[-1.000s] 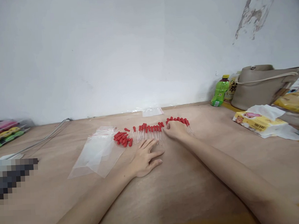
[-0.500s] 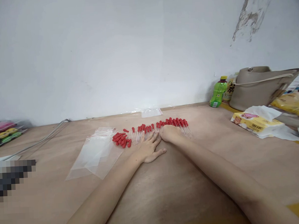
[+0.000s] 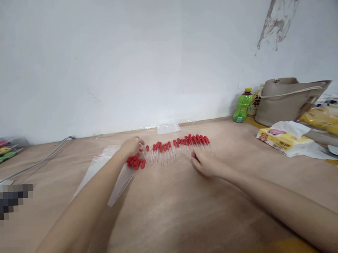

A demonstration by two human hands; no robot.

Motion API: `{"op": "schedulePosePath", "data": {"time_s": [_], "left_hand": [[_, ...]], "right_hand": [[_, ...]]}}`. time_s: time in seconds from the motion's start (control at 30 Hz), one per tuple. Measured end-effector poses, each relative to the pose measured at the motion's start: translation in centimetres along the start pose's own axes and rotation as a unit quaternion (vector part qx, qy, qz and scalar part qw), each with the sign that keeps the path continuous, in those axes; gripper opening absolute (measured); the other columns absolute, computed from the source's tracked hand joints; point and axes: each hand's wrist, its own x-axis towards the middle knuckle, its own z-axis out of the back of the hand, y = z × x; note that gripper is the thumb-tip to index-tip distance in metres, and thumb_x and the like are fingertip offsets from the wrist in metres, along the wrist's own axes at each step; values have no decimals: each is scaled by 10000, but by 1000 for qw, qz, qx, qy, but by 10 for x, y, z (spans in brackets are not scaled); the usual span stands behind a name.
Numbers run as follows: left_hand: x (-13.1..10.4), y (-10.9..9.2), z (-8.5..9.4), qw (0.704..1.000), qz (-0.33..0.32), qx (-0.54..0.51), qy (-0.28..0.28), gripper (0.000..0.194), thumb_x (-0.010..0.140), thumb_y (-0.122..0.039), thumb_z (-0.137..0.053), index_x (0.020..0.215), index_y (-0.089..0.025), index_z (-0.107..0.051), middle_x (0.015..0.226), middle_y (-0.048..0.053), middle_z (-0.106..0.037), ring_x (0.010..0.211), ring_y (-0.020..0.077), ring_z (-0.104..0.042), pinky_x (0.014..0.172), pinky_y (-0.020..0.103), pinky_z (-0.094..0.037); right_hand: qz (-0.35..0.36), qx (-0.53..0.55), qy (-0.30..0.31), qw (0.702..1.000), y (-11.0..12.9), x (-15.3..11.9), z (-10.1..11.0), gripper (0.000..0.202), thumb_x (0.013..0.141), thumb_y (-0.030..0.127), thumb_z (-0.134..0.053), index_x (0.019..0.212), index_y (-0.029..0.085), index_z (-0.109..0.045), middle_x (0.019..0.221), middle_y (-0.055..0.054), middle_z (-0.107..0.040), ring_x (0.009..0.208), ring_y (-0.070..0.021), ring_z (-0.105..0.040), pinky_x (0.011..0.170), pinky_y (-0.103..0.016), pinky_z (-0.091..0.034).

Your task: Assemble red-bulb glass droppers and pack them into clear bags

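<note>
Tabletop point(image 3: 161, 216) against scuffed pale wall point(image 3: 113, 69), left hand point(image 3: 133, 145) and right hand point(image 3: 204, 163) near red-topped droppers point(image 3: 160, 147), both grips unclear.

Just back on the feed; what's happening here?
A person works bare-handed at a rough row of red-topped droppers. The right hand is at the row's right part; the left hand is beside loose red bulbs. Whether either holds anything is unclear. Clear bags lie beneath the left forearm.

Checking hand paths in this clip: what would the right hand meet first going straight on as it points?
Probably the red-topped droppers, thin stems first, just beyond the right hand; depth is unclear, so it may be touching them.
</note>
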Motion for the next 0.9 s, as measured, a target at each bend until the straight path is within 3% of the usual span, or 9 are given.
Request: {"op": "schedulePosePath", "data": {"time_s": [0.07, 0.17, 0.27, 0.4, 0.5, 0.57, 0.77, 0.9], "left_hand": [[9, 17, 0, 999, -6, -12, 40, 259, 852, -277, -483, 1067, -136, -518, 1068, 75, -537, 906, 190, -550, 767, 381, -468], [14, 27, -8, 998, -5, -32, 62, 266, 860, -276, -469, 1095, -156, -502, 1104, 81, -522, 916, 182, -547, 770, 374, -471], [15, 27, -14, 997, -4, -48, 57, 275, 855, -282, -478, 1090, -143, -506, 1094, 75, -525, 919, 195, -546, 769, 379, -470], [12, 20, -3, 998, 7, -56, 25, 256, 852, -279, -482, 1062, -136, -519, 1062, 74, -540, 893, 186, -553, 753, 369, -474], [-3, 2, 7, 997, 6, -71, -25, 164, 835, -239, -497, 905, -104, -558, 905, 64, -587, 820, 191, -556, 725, 335, -453], [-24, -19, 5, 994, -10, -91, -51, 139, 833, -225, -480, 898, -118, -540, 875, 51, -593, 797, 182, -555, 715, 309, -440], [-103, -87, -31, 971, -51, -219, -83, 244, 842, -282, -456, 1064, -193, -506, 900, 39, -585, 810, 157, -558, 672, 260, -457], [-118, -103, -40, 964, -69, -251, -56, 188, 856, -274, -431, 892, -191, -595, 866, 35, -574, 789, 146, -548, 704, 265, -444]], "right_hand": [[53, 30, -28, 998, 0, -9, -5, 210, 844, 190, -341, 982, 134, -489, 808, -69, -606, 697, -155, -546, 628, -258, -409], [112, 40, -56, 991, 2, -14, -13, 297, 864, 175, -315, 1126, 147, -452, 920, -87, -593, 836, -174, -546, 738, -302, -417], [132, 43, -72, 988, 4, -16, -22, 266, 871, 168, -318, 1057, 167, -508, 947, -77, -579, 873, -168, -531, 763, -301, -410], [115, 16, -93, 989, 6, -21, -30, 174, 861, 176, -350, 900, 167, -519, 867, -55, -578, 794, -162, -525, 747, -316, -380], [108, 12, -88, 990, 6, -24, -31, 155, 870, 192, -336, 853, 177, -489, 803, -33, -576, 718, -147, -511, 722, -310, -358], [105, 17, -82, 991, 6, -25, -30, 157, 876, 225, -338, 850, 183, -487, 770, -25, -578, 691, -142, -507, 709, -304, -349], [171, 38, -96, 980, 13, -25, -36, 203, 889, 232, -350, 957, 209, -540, 867, -27, -607, 789, -135, -533, 753, -312, -304], [188, 24, -125, 974, 20, -29, -39, 205, 878, 228, -382, 925, 208, -581, 818, -32, -573, 757, -125, -508, 742, -303, -297]]}}
